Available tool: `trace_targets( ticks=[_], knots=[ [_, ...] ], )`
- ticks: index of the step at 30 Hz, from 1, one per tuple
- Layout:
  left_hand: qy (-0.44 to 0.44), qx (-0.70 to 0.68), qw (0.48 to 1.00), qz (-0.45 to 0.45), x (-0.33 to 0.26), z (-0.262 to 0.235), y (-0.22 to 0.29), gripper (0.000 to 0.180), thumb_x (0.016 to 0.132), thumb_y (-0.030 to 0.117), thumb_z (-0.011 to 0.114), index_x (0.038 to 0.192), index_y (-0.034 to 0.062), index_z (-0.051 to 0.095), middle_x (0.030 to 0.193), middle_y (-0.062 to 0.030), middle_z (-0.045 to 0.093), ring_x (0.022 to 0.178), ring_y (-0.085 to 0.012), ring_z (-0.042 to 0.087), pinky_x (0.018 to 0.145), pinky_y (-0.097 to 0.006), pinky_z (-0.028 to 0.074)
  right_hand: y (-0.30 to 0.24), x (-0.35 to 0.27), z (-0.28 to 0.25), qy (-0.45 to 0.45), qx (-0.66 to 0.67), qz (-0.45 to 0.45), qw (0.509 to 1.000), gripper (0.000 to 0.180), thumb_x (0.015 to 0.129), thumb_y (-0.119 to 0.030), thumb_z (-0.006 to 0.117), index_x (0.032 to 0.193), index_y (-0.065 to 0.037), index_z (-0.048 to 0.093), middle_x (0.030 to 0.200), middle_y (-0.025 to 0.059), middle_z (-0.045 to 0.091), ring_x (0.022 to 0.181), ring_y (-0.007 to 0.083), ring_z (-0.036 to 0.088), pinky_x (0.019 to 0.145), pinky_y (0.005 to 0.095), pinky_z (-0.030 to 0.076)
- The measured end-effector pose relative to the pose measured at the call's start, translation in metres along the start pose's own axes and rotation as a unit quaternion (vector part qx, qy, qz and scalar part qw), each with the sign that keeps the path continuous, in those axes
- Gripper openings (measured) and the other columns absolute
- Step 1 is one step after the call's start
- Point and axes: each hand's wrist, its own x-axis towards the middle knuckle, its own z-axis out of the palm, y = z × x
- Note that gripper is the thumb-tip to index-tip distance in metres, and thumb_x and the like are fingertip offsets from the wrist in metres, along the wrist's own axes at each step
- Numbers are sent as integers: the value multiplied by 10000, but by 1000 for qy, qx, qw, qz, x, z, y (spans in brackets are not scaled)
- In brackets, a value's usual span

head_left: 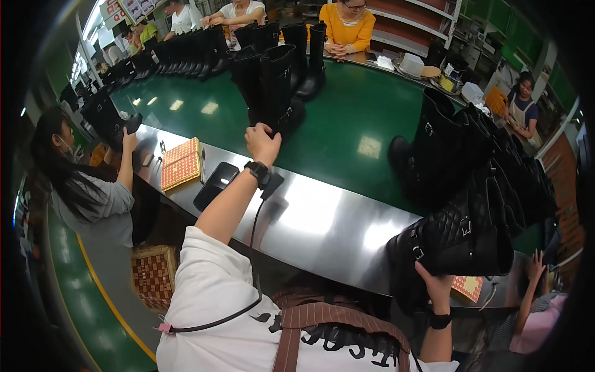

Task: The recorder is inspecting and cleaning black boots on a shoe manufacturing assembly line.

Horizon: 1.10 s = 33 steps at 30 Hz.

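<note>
My left hand reaches forward to the green conveyor belt. Its fingers are curled against the lower back of an upright black boot, which partly hides their tips. At the lower right, my right hand grips a black quilted boot with metal buckles. That boot is tilted on its side over the metal edge, its open top facing right. The fingers behind it are hidden, while the thumb shows at its near side. More black boots stand crowded together just beyond it.
A steel ledge borders the belt, holding a black phone and a red-and-yellow notebook. On the left a co-worker holds another boot. Several boots line the far side, where a person in yellow sits.
</note>
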Motion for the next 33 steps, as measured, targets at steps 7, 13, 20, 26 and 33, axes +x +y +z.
trace_targets(
  ticks=[7, 13, 20, 26, 33],
  knots=[
    [-220, -351, 844, 341, -175, -117, 127, 212, 722, 97, 787, 859, 48, 633, 1094, -144, 554, 1049, -308, 536, 915, -413, 441, -50, 44, 64, -37, 144, -67, 987, 449, 762, -123, 845, 1134, 42, 654, 1063, 115, 703, 942, 206, 670, 876, 334, 516],
    [-305, -198, 876, 317, -202, -132, 146, 548, 812, 254, 748, 1316, 93, 607, 1530, -337, 191, 1393, -504, 278, 1131, -475, 306, -72, 60, 111, -107, -118, -180, 971, 591, 709, -323, 841, 1205, -73, 638, 1388, 268, 432, 1261, 466, 415, 1040, 500, 408],
    [-258, -123, 926, 246, -197, -109, 146, 582, 840, 309, 742, 1304, 20, 544, 1369, -320, 365, 1262, -493, 397, 1045, -495, 384, -14, 66, 108, -134, 7, -173, 976, 865, 721, -262, 856, 1422, -70, 388, 1458, 260, 369, 1355, 420, 375, 1112, 455, 353],
    [-218, -98, 938, 251, -200, -94, 155, 688, 761, 370, 805, 1308, 37, 553, 1401, -321, 356, 1296, -512, 361, 1058, -528, 370, -3, 46, 125, -204, -74, -214, 952, 1112, 779, -384, 791, 1550, -4, 84, 1482, 423, 234, 1341, 529, 358, 1135, 481, 318],
    [-186, -126, 958, 176, -174, -79, 129, 484, 849, 329, 707, 1175, -24, 647, 1277, -287, 524, 1179, -454, 502, 992, -455, 437, -8, 55, 98, -319, 92, -220, 917, 790, 819, -245, 781, 1494, -140, 384, 1477, 203, 413, 1329, 324, 465, 1077, 418, 406]
  ],
)
